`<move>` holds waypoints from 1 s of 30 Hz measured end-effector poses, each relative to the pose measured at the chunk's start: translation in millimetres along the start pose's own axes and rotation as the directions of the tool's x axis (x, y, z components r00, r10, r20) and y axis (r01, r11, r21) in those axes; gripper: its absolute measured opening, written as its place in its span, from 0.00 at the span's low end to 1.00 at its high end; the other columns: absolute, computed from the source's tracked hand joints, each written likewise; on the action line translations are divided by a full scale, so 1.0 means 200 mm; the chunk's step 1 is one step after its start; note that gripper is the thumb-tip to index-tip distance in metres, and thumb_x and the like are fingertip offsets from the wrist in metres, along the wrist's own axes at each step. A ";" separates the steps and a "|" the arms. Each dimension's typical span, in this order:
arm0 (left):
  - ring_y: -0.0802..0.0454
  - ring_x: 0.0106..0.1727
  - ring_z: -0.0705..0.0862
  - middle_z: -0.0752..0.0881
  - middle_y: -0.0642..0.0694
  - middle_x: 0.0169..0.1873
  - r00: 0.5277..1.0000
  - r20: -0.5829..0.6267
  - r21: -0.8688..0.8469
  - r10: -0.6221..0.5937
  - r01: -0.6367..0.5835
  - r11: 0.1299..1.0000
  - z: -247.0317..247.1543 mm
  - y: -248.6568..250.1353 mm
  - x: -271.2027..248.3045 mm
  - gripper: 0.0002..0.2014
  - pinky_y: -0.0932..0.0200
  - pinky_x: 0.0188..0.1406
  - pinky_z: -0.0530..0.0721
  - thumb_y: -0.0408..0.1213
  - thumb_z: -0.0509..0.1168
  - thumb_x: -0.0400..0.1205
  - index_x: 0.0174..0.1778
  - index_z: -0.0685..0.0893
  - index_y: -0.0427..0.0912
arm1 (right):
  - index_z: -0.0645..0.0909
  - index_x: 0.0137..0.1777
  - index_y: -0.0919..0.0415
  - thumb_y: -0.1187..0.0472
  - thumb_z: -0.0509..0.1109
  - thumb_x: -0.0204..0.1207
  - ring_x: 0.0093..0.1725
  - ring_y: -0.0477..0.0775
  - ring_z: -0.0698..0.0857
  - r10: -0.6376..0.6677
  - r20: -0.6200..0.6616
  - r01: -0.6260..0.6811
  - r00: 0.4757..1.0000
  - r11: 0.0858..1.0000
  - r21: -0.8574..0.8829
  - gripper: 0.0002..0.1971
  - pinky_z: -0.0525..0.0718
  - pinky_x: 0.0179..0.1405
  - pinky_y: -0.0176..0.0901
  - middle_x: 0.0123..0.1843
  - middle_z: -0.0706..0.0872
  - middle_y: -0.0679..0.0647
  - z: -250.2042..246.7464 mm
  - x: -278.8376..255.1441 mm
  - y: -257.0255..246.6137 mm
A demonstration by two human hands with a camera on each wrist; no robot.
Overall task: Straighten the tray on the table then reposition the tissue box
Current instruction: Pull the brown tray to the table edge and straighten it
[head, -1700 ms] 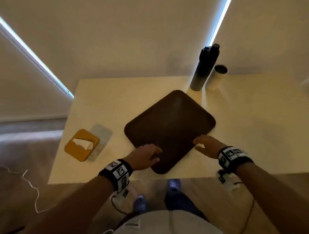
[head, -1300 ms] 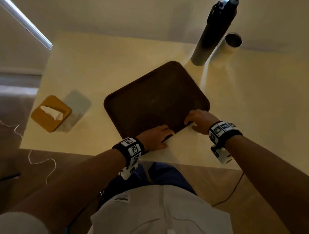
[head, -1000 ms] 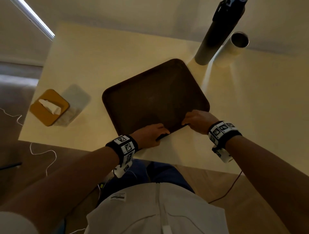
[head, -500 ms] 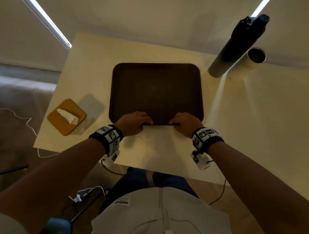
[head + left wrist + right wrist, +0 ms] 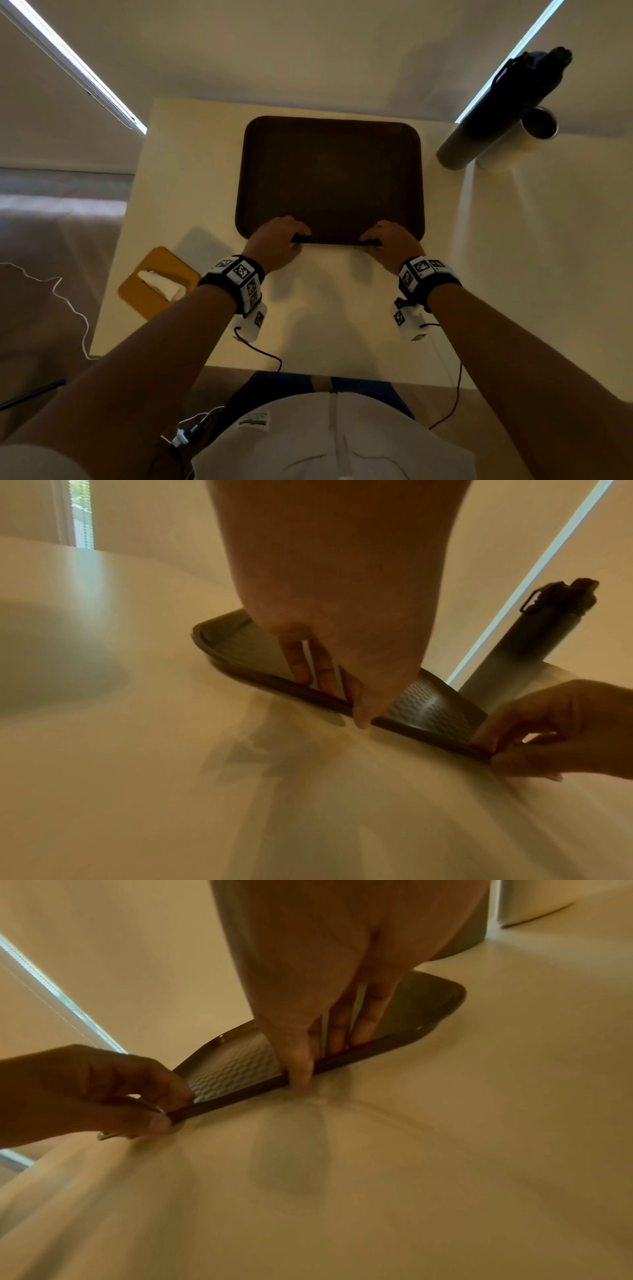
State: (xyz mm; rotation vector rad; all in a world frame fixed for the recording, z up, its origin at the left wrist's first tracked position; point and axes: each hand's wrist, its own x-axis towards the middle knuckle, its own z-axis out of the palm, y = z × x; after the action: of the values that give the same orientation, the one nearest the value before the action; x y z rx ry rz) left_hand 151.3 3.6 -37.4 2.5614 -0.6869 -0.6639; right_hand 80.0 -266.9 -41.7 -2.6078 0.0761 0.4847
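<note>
Both hands, left hand point(image 5: 278, 244) and right hand point(image 5: 391, 244), pinch the tray point(image 5: 330, 178) rim; tissue box point(image 5: 158, 285) left, bottle point(image 5: 503, 106) right.

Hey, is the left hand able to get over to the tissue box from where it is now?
Probably yes. The left hand grips the tray at its near rim, and the tissue box sits just to its left near the table edge, with bare tabletop between. It must let go first.

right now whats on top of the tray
Only the hands: left hand and right hand each pinch the tray at its near rim. The rest is bare; rim bits under the fingers are hidden.
</note>
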 end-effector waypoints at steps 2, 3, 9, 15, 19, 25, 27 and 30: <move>0.44 0.70 0.76 0.79 0.46 0.69 0.994 -0.074 0.021 -0.077 0.079 0.997 -0.01 -0.04 -0.04 0.22 0.44 0.70 0.76 0.47 0.70 0.81 0.72 0.78 0.52 | 0.83 0.65 0.53 0.51 0.74 0.76 0.63 0.59 0.78 0.020 -0.095 -0.021 0.995 1.000 -0.007 0.18 0.78 0.62 0.52 0.63 0.80 0.55 -0.01 -0.03 0.03; 0.42 0.73 0.74 0.77 0.44 0.72 0.984 -0.116 0.014 -0.134 0.136 0.991 -0.03 -0.07 -0.06 0.26 0.43 0.72 0.73 0.50 0.70 0.81 0.75 0.75 0.50 | 0.81 0.68 0.53 0.48 0.74 0.75 0.64 0.60 0.77 0.042 -0.144 -0.045 0.989 0.999 -0.019 0.22 0.77 0.64 0.55 0.65 0.78 0.56 -0.02 -0.05 0.05; 0.36 0.79 0.64 0.66 0.39 0.80 0.926 -0.184 0.062 -0.331 0.347 0.936 -0.10 -0.19 -0.13 0.47 0.37 0.76 0.68 0.63 0.73 0.73 0.83 0.62 0.45 | 0.56 0.83 0.54 0.29 0.73 0.65 0.82 0.66 0.59 0.332 -0.176 -0.345 0.927 0.937 -0.048 0.53 0.58 0.80 0.62 0.84 0.60 0.61 -0.05 -0.11 0.18; 0.33 0.79 0.64 0.66 0.37 0.79 0.871 -0.190 0.057 -0.452 0.469 0.881 -0.14 -0.26 -0.11 0.56 0.35 0.75 0.68 0.70 0.75 0.65 0.83 0.60 0.43 | 0.59 0.81 0.55 0.27 0.75 0.59 0.79 0.69 0.64 0.454 -0.178 -0.453 0.873 0.890 0.048 0.55 0.64 0.78 0.67 0.80 0.67 0.62 -0.04 -0.10 0.22; 0.33 0.74 0.70 0.73 0.36 0.74 0.861 -0.129 0.122 -0.492 0.506 0.854 -0.17 -0.29 -0.08 0.58 0.36 0.71 0.72 0.75 0.72 0.61 0.80 0.66 0.41 | 0.62 0.78 0.55 0.29 0.77 0.58 0.74 0.70 0.68 0.497 -0.147 -0.495 0.855 0.867 0.052 0.53 0.67 0.73 0.67 0.74 0.72 0.63 -0.05 -0.08 0.21; 0.34 0.72 0.72 0.77 0.37 0.70 0.877 -0.080 0.148 -0.475 0.481 0.864 -0.23 -0.31 0.00 0.53 0.37 0.67 0.74 0.72 0.75 0.62 0.76 0.72 0.40 | 0.63 0.77 0.56 0.32 0.79 0.58 0.73 0.70 0.69 0.533 -0.142 -0.529 0.834 0.846 0.069 0.52 0.68 0.72 0.66 0.73 0.72 0.64 -0.04 -0.07 0.19; 0.35 0.71 0.72 0.78 0.37 0.68 0.878 -0.070 0.151 -0.474 0.479 0.865 -0.25 -0.31 0.02 0.52 0.37 0.66 0.76 0.72 0.75 0.61 0.74 0.73 0.40 | 0.62 0.78 0.55 0.32 0.79 0.59 0.73 0.70 0.68 0.538 -0.141 -0.533 0.831 0.843 0.076 0.52 0.68 0.72 0.66 0.73 0.72 0.63 -0.03 -0.07 0.18; 0.35 0.70 0.73 0.79 0.37 0.67 0.880 -0.057 0.158 -0.471 0.474 0.866 -0.26 -0.30 0.04 0.52 0.38 0.65 0.77 0.73 0.75 0.60 0.73 0.74 0.41 | 0.62 0.78 0.55 0.32 0.78 0.59 0.73 0.69 0.69 0.548 -0.146 -0.542 0.824 0.836 0.079 0.52 0.68 0.72 0.65 0.74 0.72 0.63 -0.04 -0.08 0.18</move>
State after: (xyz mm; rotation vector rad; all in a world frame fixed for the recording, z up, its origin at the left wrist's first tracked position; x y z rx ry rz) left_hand 206.6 60.9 -28.2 2.9179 -0.0949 -0.7591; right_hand 63.5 -303.7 -46.1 -2.5597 0.9015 0.4490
